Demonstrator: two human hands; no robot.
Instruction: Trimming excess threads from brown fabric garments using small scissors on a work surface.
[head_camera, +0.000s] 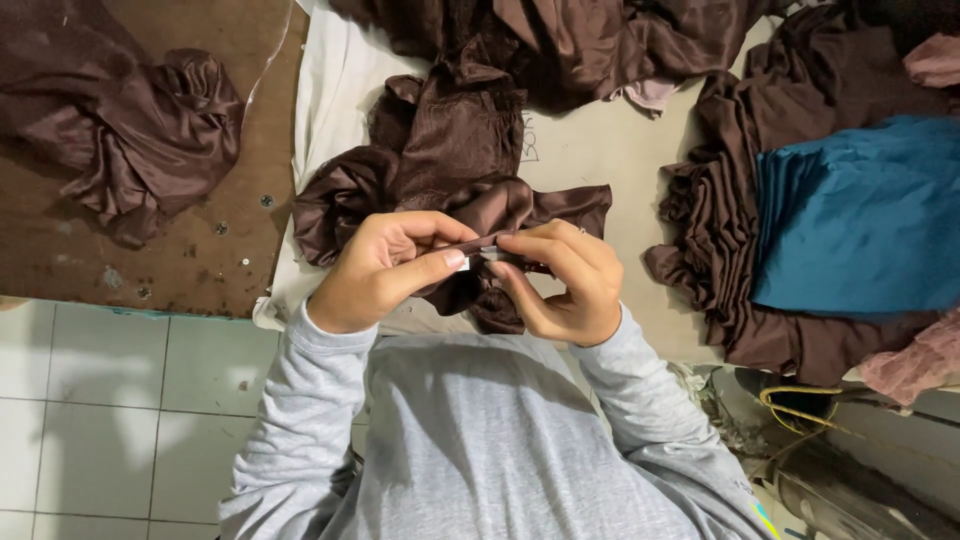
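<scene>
Hands: left hand and right hand pinch one fold of brown satin piece, grips closed. Slippery cloth could slide free; loose bulk may snag.

My hands hide the small piece I pinch between my fingertips. The teal fabric stack runs off the right edge; my elbows leave the bottom.
</scene>
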